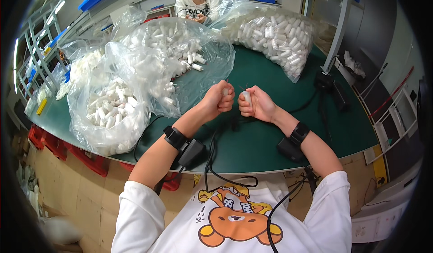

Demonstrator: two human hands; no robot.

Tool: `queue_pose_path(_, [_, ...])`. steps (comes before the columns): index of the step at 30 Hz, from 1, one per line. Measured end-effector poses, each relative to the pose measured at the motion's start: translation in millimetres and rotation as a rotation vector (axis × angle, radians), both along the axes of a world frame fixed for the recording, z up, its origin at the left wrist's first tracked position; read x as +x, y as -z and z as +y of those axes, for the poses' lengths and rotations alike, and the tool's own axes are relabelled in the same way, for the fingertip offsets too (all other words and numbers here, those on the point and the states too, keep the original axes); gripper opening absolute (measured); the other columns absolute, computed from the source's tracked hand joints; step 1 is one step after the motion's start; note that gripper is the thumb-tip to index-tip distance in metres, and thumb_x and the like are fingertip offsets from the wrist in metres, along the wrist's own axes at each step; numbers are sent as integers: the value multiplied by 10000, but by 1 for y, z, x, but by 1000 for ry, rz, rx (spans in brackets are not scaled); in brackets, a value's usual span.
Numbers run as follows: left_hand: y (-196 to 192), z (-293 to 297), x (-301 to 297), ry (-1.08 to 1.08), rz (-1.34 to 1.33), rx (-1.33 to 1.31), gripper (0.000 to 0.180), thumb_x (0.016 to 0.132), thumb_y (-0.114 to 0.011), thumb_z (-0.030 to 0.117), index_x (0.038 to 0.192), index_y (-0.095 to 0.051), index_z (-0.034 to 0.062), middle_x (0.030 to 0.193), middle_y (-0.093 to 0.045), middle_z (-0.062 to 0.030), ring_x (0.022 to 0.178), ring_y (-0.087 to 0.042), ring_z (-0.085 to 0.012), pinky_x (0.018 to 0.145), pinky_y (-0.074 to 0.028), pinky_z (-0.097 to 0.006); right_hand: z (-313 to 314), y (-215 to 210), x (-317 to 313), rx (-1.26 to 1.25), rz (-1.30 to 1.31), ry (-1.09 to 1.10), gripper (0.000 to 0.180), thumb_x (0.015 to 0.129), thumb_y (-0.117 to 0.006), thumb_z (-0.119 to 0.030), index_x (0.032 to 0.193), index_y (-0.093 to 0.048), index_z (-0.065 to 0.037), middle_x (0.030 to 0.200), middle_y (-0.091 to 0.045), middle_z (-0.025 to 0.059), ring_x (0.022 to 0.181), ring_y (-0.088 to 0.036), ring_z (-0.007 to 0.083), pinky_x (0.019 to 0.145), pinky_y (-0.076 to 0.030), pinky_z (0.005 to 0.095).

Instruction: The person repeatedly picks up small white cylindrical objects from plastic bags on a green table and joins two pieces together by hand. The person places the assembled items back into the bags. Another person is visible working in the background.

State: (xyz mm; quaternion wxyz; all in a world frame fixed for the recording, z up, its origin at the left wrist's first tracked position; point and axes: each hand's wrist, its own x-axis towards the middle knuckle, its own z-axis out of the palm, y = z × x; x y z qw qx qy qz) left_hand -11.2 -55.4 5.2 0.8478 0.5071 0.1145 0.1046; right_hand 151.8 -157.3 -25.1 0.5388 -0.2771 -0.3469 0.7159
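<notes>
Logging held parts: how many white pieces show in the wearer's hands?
2 visible: one white piece in the left hand, another white piece in the right hand. Both are partly covered; the closed hands could hide more.

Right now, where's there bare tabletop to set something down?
Bare green table shows between the right bag and your right hand, between the front cables and your right wrist's black box, and by the right edge, past your right forearm. The left side is crowded with bags of white pieces.
</notes>
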Motion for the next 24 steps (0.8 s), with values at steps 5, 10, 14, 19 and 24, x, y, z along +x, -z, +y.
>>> queue_pose_path(5, [2, -4, 4, -54, -18, 101, 192, 827, -421, 242, 683, -385, 121, 528, -259, 50, 419, -210, -68, 388, -170, -238, 1, 1, 2, 13, 6, 39, 306, 881, -286, -301, 750, -437, -69, 633, -408, 25, 533, -364, 134, 519, -319, 261])
queue_pose_path(10, [5, -1, 4, -81, -29, 12, 248, 849, -384, 309, 743, -431, 91, 565, -342, 26, 473, -295, -91, 449, -253, -234, -4, -7, -2, 42, 41, 96, 322, 880, -291, -293, 889, -478, -32, 753, -474, 54, 658, -445, 176, 652, -384, 297])
queue_pose_path(14, [0, -6, 5, -26, -72, 6, 345, 870, -314, 331, 862, -496, 39, 699, -477, -42, 615, -450, -156, 608, -392, -275, -3, -1, 1, 54, 2, 148, 325, 883, -313, -271, 971, -493, -16, 842, -508, 71, 736, -472, 199, 762, -406, 321])
queue_pose_path(19, [-2, -8, 4, -83, -56, 32, 368, 874, -299, 303, 950, -510, 11, 820, -535, -91, 765, -537, -215, 773, -440, -332, -6, -12, -10, 27, -18, 238, 270, 891, -351, -256, 948, -494, -35, 824, -518, 73, 705, -471, 194, 746, -417, 319])
queue_pose_path(24, [5, 1, 6, -71, -59, 17, 313, 879, -317, 297, 874, -497, 41, 797, -534, -79, 758, -535, -218, 772, -441, -338, -5, -7, 3, 86, 126, 102, 276, 897, -386, -311, 863, -476, -52, 675, -454, 49, 566, -406, 158, 596, -378, 294])
